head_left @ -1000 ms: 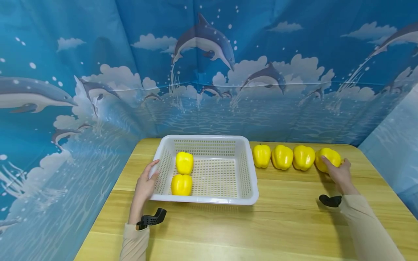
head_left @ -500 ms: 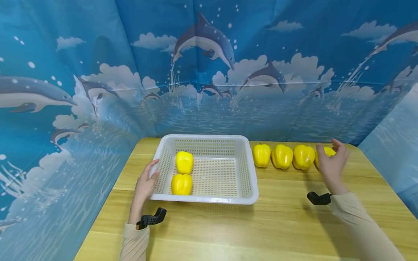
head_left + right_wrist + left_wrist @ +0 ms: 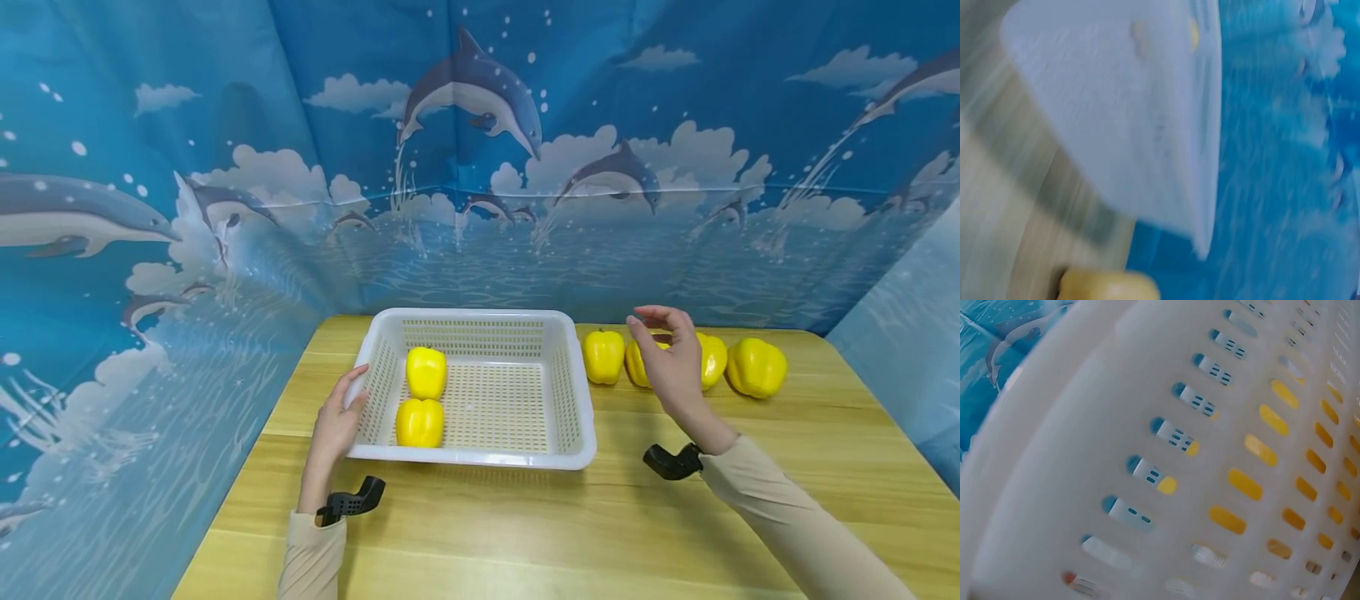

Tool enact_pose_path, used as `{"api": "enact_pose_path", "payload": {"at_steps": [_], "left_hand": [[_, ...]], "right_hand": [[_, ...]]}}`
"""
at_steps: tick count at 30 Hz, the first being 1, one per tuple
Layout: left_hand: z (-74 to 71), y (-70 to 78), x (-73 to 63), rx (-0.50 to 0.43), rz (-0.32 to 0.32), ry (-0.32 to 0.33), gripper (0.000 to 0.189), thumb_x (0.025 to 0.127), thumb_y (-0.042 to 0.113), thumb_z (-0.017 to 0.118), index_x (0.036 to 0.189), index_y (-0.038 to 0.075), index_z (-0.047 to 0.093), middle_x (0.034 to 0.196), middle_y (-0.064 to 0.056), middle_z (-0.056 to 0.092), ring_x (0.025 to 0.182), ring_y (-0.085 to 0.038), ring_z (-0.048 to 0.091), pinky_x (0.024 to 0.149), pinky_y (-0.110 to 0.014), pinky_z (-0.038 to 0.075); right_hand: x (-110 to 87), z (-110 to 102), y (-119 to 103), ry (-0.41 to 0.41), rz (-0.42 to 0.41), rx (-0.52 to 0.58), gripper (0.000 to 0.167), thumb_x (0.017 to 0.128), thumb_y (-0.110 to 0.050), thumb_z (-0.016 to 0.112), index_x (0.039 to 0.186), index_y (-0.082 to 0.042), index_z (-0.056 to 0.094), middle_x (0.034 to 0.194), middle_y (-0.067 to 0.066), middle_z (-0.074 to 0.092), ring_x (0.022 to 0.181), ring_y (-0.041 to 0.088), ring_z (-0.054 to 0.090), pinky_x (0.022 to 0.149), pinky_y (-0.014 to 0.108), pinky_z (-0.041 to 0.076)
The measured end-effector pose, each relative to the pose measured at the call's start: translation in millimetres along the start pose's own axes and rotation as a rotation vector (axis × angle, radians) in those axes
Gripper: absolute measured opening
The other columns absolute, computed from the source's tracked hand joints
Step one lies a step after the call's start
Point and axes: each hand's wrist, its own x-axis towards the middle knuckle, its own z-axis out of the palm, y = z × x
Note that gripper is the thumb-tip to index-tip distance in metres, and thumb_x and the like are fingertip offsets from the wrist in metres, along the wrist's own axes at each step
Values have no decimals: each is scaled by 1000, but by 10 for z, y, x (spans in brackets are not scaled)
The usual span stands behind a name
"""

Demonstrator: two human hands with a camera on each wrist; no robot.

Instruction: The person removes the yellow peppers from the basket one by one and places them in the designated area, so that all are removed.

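Note:
A white plastic basket (image 3: 480, 459) sits on the table with two yellow bell peppers, a rear one (image 3: 426, 372) and a front one (image 3: 420, 423), at its left side. My left hand (image 3: 335, 425) holds the basket's left rim; its wall (image 3: 1041, 487) fills the left wrist view. Right of the basket stands a row of several more yellow bell peppers, from the leftmost (image 3: 603, 357) to the rightmost (image 3: 757, 367). My right hand (image 3: 672, 367), empty with thumb and fingers apart and bent, is over the row and partly hides two middle peppers.
The wooden table (image 3: 510, 533) ends at the back against a blue dolphin-print curtain (image 3: 465, 258). Each wrist carries a black camera mount, one on the left (image 3: 352, 502) and one on the right (image 3: 672, 462). The right wrist view is motion-blurred.
My right hand has let go of the rightmost pepper, lifted off it and moved left over the row. The left hand has stayed at the basket rim.

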Motion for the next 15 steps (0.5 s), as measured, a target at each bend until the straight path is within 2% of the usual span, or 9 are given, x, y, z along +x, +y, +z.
{"api": "enact_pose_path", "payload": {"at_steps": [2, 4, 9, 15], "left_hand": [[1, 3, 3, -1, 0, -1, 44, 102, 18, 43, 144, 26, 37, 143, -19, 39, 104, -36, 53, 80, -47, 44], [0, 0, 5, 7, 8, 1, 44, 102, 18, 43, 144, 26, 37, 142, -20, 40, 103, -35, 55, 78, -46, 45], [0, -16, 7, 14, 24, 4, 44, 102, 19, 42, 145, 26, 36, 141, -21, 41, 102, -36, 56, 76, -46, 47], [-2, -23, 5, 12, 27, 2, 44, 102, 19, 43, 144, 26, 37, 140, -21, 42, 100, -36, 58, 73, -45, 49]], "right_hand": [[-29, 91, -120, -48, -14, 19, 22, 94, -8, 59, 109, 9, 59, 108, 18, 53, 94, 13, 47, 81, 28, 34], [-42, 179, -182, -97, -31, 18, 21, 94, -11, 59, 107, 6, 61, 106, 16, 56, 95, 14, 47, 81, 29, 34], [-5, 428, -199, -206, -79, 49, 20, 93, -20, 62, 102, -2, 64, 102, 9, 59, 93, 18, 50, 82, 38, 36], [-3, 755, -307, -338, -79, 36, 20, 93, -27, 63, 101, -9, 64, 98, 5, 60, 92, 19, 53, 81, 41, 36]]}}
